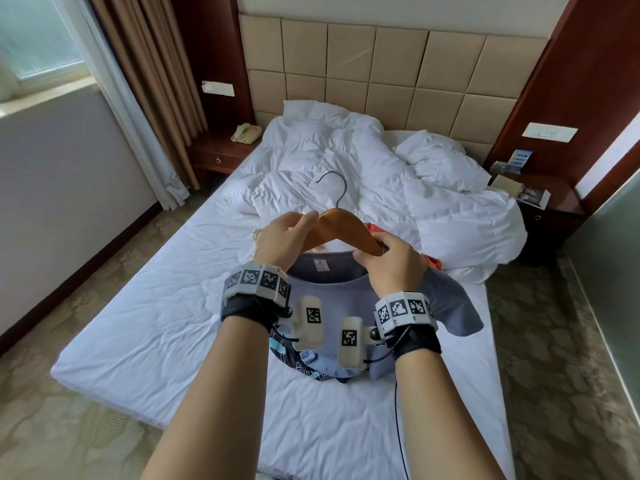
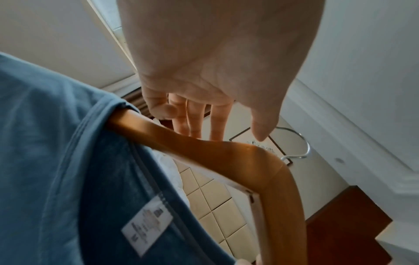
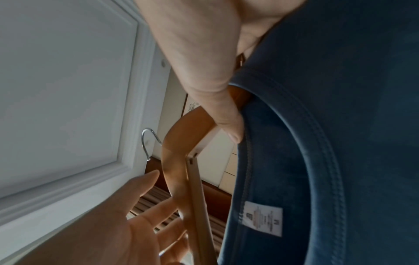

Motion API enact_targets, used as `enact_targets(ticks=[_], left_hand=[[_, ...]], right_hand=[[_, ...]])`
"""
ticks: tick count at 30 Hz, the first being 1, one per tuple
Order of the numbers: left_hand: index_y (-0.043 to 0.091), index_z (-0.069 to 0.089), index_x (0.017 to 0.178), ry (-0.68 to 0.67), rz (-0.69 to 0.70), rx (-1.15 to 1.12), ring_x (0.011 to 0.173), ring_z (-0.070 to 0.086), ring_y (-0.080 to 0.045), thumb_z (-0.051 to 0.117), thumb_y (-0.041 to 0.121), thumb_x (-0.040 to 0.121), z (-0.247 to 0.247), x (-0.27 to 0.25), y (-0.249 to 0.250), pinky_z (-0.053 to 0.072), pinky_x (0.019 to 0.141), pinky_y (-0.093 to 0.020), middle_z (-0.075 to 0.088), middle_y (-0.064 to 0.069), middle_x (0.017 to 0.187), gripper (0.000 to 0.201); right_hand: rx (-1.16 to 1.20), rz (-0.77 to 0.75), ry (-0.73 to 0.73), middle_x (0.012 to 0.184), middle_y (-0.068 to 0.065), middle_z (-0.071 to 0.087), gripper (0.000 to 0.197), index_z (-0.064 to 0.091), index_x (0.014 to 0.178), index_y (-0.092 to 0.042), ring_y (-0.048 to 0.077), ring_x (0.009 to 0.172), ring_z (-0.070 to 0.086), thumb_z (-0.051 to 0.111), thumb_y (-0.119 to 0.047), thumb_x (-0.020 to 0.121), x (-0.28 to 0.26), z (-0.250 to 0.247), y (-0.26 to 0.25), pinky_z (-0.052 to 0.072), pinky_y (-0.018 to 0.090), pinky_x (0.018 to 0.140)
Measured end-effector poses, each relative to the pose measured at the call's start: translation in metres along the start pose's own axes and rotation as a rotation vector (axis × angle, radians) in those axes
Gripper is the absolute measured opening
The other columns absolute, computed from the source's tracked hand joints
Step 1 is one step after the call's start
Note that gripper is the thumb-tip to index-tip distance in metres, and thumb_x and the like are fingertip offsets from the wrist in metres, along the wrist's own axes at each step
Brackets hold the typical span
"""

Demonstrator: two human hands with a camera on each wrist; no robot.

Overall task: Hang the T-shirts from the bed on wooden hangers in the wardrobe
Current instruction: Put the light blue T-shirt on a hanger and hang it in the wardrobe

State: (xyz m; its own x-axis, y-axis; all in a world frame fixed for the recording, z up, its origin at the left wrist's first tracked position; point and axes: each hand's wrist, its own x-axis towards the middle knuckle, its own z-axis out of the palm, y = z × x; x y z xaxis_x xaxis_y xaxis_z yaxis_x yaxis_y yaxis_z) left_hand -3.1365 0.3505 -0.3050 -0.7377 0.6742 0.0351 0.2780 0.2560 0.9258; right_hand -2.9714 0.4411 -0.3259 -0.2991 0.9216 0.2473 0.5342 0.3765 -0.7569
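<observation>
Above the white bed (image 1: pixel 173 306) I hold a wooden hanger (image 1: pixel 341 225) with a metal hook (image 1: pixel 334 183) pointing away from me. A blue-grey T-shirt (image 1: pixel 346 292) hangs below it. My left hand (image 1: pixel 294 230) touches the hanger's left arm with straight fingers (image 2: pixel 215 125). My right hand (image 1: pixel 384 261) pinches the right arm of the hanger together with the collar, its thumb (image 3: pixel 226 114) on the wood. In the right wrist view the hanger (image 3: pixel 176 152) slips under the collar of the T-shirt (image 3: pixel 340 143). In the left wrist view the hanger (image 2: pixel 226 154) also enters the collar of the T-shirt (image 2: pixel 56 161).
A patterned dark T-shirt (image 1: pixel 294 363) and an orange garment (image 1: pixel 434 262) lie on the sheet under the blue one. A rumpled white duvet (image 1: pixel 381 174) covers the head of the bed. Bedside tables stand left (image 1: pixel 221 154) and right (image 1: pixel 547 206); patterned carpet surrounds the bed.
</observation>
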Motion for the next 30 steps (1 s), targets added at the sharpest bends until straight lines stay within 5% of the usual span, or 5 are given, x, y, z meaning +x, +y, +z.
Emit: enact_targets(ticks=[6, 11, 16, 25, 30], left_hand=[[0.011, 0.065, 0.102, -0.150, -0.018, -0.021, 0.078, 0.062, -0.011, 0.061, 0.054, 0.090, 0.010, -0.011, 0.009, 0.059, 0.064, -0.035, 0.065, 0.000, 0.088, 0.045], [0.010, 0.059, 0.077, -0.010, 0.065, -0.106, 0.057, 0.051, -0.010, 0.072, 0.061, 0.075, 0.006, -0.004, 0.006, 0.043, 0.057, -0.034, 0.052, 0.003, 0.064, 0.053], [0.006, 0.061, 0.082, 0.107, 0.056, -0.167, 0.062, 0.053, -0.012, 0.068, 0.071, 0.068, -0.010, 0.004, 0.002, 0.044, 0.062, -0.035, 0.057, 0.001, 0.070, 0.067], [0.008, 0.062, 0.081, 0.103, 0.083, -0.196, 0.065, 0.054, -0.009, 0.074, 0.055, 0.077, -0.021, 0.008, 0.002, 0.043, 0.064, -0.025, 0.059, 0.000, 0.073, 0.049], [0.004, 0.063, 0.087, 0.118, 0.078, -0.255, 0.064, 0.054, -0.005, 0.076, 0.048, 0.081, -0.029, 0.009, 0.008, 0.044, 0.063, -0.020, 0.059, 0.001, 0.075, 0.046]], right_hand=[[0.017, 0.001, -0.030, 0.082, -0.012, 0.073, 0.024, 0.072, 0.092, -0.032, 0.015, 0.080, 0.063, 0.083, -0.039, 0.071, -0.002, 0.001, -0.006, 0.047, 0.045, 0.093], [0.201, -0.083, -0.158, 0.090, -0.017, 0.074, 0.033, 0.073, 0.099, -0.035, 0.011, 0.092, 0.067, 0.073, -0.051, 0.071, 0.005, 0.002, -0.001, 0.050, 0.046, 0.095], [-0.156, 0.054, -0.130, 0.079, -0.014, 0.060, 0.047, 0.066, 0.077, -0.029, 0.011, 0.096, 0.048, 0.042, -0.065, 0.095, 0.022, -0.012, 0.013, 0.008, 0.059, 0.117], [0.114, 0.277, 0.093, 0.066, -0.001, 0.056, 0.045, 0.057, 0.069, -0.015, 0.024, 0.068, 0.050, 0.050, -0.047, 0.100, 0.017, -0.012, 0.018, 0.036, 0.034, 0.070], [0.580, 0.474, 0.235, 0.084, 0.001, 0.063, 0.021, 0.064, 0.081, -0.015, 0.022, 0.086, 0.054, 0.056, -0.029, 0.095, 0.019, -0.006, 0.031, 0.043, 0.032, 0.078]])
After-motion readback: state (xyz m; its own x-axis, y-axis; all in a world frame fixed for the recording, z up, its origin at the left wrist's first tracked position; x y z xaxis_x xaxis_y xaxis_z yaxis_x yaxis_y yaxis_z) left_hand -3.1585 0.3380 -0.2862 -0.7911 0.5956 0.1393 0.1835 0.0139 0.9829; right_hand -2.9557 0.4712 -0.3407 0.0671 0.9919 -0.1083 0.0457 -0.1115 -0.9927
